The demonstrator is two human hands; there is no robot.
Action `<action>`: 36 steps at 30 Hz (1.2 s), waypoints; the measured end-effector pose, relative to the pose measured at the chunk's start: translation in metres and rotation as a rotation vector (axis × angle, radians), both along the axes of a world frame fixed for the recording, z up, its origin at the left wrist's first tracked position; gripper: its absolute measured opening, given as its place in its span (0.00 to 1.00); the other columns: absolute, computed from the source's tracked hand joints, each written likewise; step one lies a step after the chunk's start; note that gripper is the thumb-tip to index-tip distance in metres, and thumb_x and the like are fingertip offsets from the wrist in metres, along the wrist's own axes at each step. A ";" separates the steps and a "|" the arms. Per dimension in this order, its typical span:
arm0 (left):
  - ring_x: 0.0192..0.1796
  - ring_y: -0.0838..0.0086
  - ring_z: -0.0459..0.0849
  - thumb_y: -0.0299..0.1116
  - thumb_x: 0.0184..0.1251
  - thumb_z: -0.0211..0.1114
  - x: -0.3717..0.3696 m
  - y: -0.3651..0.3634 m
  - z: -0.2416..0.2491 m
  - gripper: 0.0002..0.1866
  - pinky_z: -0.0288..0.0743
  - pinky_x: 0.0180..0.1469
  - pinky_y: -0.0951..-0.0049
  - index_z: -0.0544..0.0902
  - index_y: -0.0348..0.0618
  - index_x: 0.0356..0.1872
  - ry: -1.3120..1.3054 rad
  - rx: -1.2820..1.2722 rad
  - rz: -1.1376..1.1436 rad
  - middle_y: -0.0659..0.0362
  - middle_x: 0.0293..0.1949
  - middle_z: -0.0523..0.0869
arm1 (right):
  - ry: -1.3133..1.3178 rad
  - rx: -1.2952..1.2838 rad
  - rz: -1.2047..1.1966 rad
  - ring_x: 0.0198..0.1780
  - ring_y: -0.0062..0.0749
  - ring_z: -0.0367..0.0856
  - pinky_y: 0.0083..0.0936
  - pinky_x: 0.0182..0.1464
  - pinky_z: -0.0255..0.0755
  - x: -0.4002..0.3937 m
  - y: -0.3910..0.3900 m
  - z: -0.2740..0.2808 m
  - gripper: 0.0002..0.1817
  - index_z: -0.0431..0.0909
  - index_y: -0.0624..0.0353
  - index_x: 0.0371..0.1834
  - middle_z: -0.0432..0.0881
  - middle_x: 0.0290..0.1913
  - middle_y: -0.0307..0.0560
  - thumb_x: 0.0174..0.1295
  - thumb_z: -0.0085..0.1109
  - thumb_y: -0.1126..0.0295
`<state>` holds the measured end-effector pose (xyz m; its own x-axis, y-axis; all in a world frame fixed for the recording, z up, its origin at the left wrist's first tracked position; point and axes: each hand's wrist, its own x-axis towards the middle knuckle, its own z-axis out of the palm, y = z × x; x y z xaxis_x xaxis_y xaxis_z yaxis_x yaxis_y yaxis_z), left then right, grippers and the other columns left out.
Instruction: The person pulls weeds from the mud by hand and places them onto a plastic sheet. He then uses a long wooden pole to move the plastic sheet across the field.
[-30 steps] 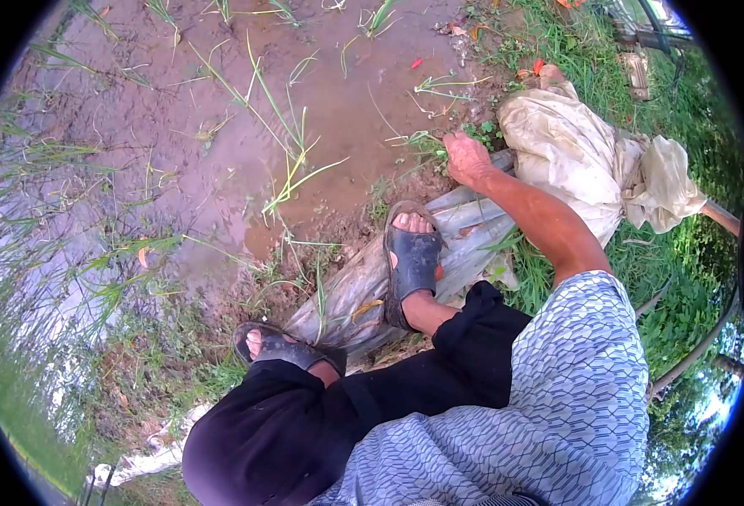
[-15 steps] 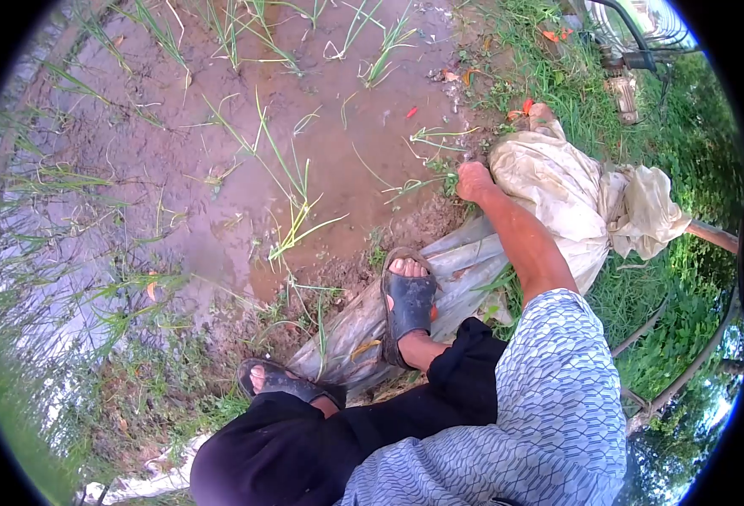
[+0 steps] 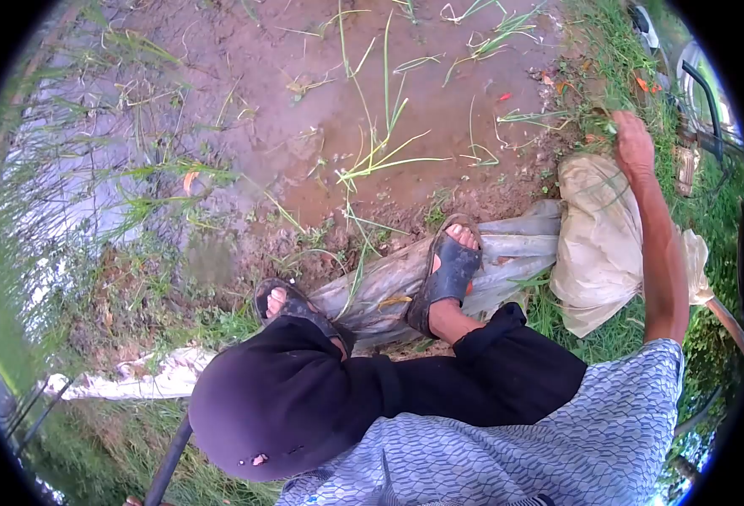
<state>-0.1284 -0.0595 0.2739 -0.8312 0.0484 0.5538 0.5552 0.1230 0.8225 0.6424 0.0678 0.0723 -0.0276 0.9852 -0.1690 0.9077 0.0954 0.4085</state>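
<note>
While your right hand (image 3: pixel 634 145) seems to pinch a weed (image 3: pixel 611 128), lots of grass (image 3: pixel 615 52) is left, and your left hand's (image 3: pixel 132 501) fingers I can't tell.

Outdoor plot, prob. a veg. field: wet mud (image 3: pixel 304 110) w/ thin green shoots (image 3: pixel 380 160) filled the upper ctr. of the frame. Grass (image 3: pixel 620 51) edged it upper R; plastic sheeting (image 3: pixel 515 244) lay along the bank mid-frame, & leafy growth (image 3: pixel 726 371) showed lower R.
</note>
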 end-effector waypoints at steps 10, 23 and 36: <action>0.22 0.81 0.51 0.30 0.76 0.52 -0.030 -0.035 0.010 0.20 0.54 0.33 0.74 0.56 0.53 0.21 -0.152 -0.024 -0.284 0.69 0.18 0.51 | 0.905 -0.595 -0.387 0.25 0.22 0.76 0.25 0.31 0.71 -0.190 0.064 -0.017 0.13 0.83 0.64 0.37 0.79 0.23 0.42 0.56 0.57 0.65; 0.19 0.81 0.53 0.27 0.74 0.50 -0.035 -0.030 0.007 0.20 0.55 0.31 0.76 0.56 0.53 0.20 -0.119 -0.019 -0.296 0.68 0.17 0.52 | 0.434 -0.622 -0.087 0.39 0.55 0.82 0.46 0.42 0.75 -0.268 0.054 -0.226 0.09 0.80 0.61 0.36 0.82 0.33 0.57 0.54 0.57 0.71; 0.19 0.82 0.53 0.27 0.74 0.51 -0.031 -0.029 0.004 0.20 0.54 0.29 0.77 0.57 0.53 0.19 -0.111 -0.002 -0.322 0.68 0.17 0.53 | 1.170 -0.259 0.033 0.37 0.48 0.82 0.39 0.39 0.76 -0.364 0.007 -0.238 0.18 0.77 0.51 0.56 0.81 0.35 0.51 0.61 0.55 0.71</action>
